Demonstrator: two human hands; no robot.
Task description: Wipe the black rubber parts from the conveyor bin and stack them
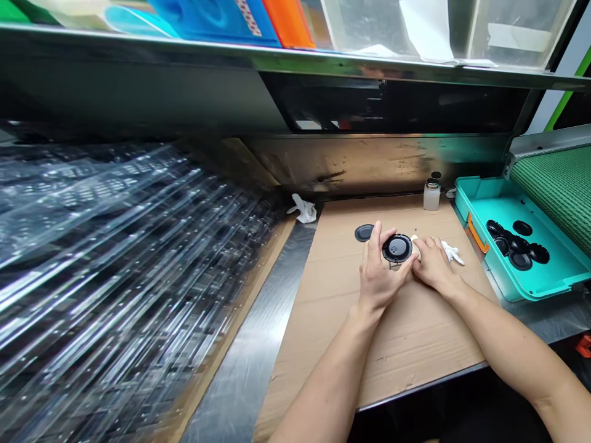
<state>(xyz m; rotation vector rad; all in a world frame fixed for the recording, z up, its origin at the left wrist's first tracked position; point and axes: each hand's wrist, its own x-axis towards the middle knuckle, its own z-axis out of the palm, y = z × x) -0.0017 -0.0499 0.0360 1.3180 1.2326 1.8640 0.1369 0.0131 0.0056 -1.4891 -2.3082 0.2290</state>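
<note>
watching from my remote station, i see the left hand [383, 271] curled around a round black part [397, 248] with a grey centre, while the right hand [431, 264] presses its fingers against the part's right edge, both hands together over a cardboard sheet [415, 351]. a white cloth [451, 251] lies just beside the right hand. i'd judge the main risk is the smooth rim slipping under uneven finger pressure and dropping onto the cardboard. the part shows no damage i can make out.
</note>
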